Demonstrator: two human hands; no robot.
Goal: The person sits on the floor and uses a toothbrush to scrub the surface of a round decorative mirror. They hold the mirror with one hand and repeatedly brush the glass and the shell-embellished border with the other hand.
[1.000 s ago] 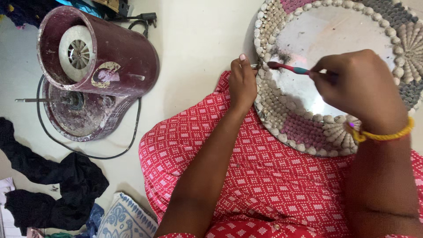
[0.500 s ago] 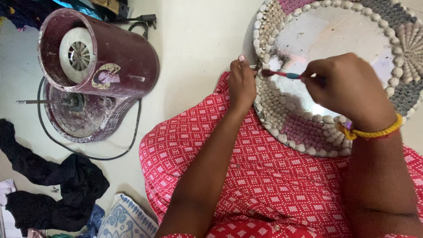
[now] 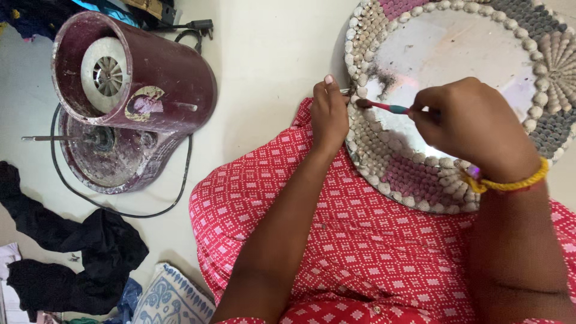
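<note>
A round mirror with a frame of small shells [image 3: 384,162] rests tilted on my lap over red patterned cloth [image 3: 360,252]. My left hand [image 3: 329,114] grips the frame's left edge. My right hand [image 3: 474,123], a yellow band at the wrist, holds a red and teal toothbrush [image 3: 387,107]. The bristle end touches the glass at the mirror's left inner rim, beside the shells. A dark smudge [image 3: 384,77] marks the glass just above the brush.
A maroon cylindrical appliance [image 3: 129,66] lies tipped on its dirty base [image 3: 114,162] at the left, with a black cord [image 3: 180,180] looping around it. Black cloth [image 3: 78,252] and a blue-printed white cushion [image 3: 171,297] lie on the pale floor at lower left.
My right hand has shifted left and slightly down, carrying the brush tip from the smudge toward the left inner rim. The left hand stays on the frame.
</note>
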